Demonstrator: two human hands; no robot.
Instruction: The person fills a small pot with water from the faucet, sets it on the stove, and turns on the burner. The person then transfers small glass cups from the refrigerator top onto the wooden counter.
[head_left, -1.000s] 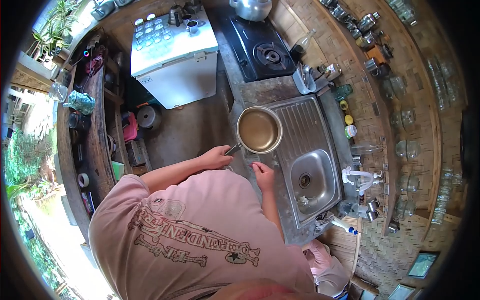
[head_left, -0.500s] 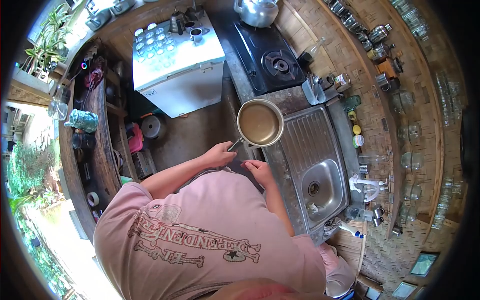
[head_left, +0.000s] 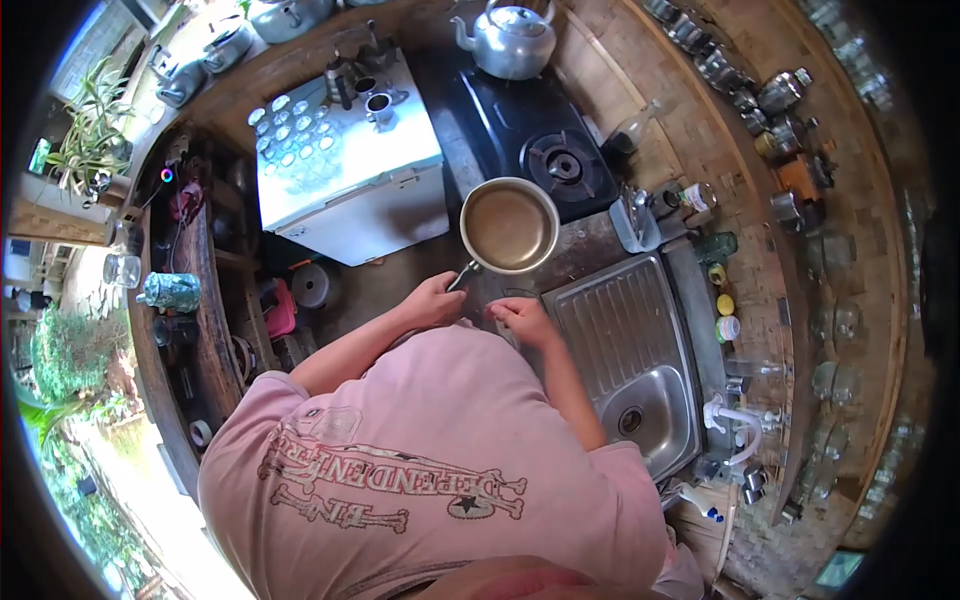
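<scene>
A round pan (head_left: 509,226) with brownish liquid or a brown inside hangs in front of the body, its dark handle pointing down and left. My left hand (head_left: 432,301) is wrapped round that handle. To the right and a little lower, my right hand (head_left: 524,319) is bent with its fingers pressed together; whatever they hold, if anything, is too small to name. The pan is close to the near corner of the black gas stove (head_left: 530,130). A metal kettle (head_left: 512,42) stands at the stove's far end.
A white chest freezer (head_left: 360,215) carries several glasses and metal cups. On the right are a steel sink (head_left: 655,415), a blue cutlery holder (head_left: 636,222), a white tap (head_left: 738,425) and glass-lined shelves. At left is a wooden shelf (head_left: 215,320).
The view has turned towards the stove and freezer. The pan, held by my left hand, has moved away from the sink towards the stove. My right hand stays near it, fingers together.
</scene>
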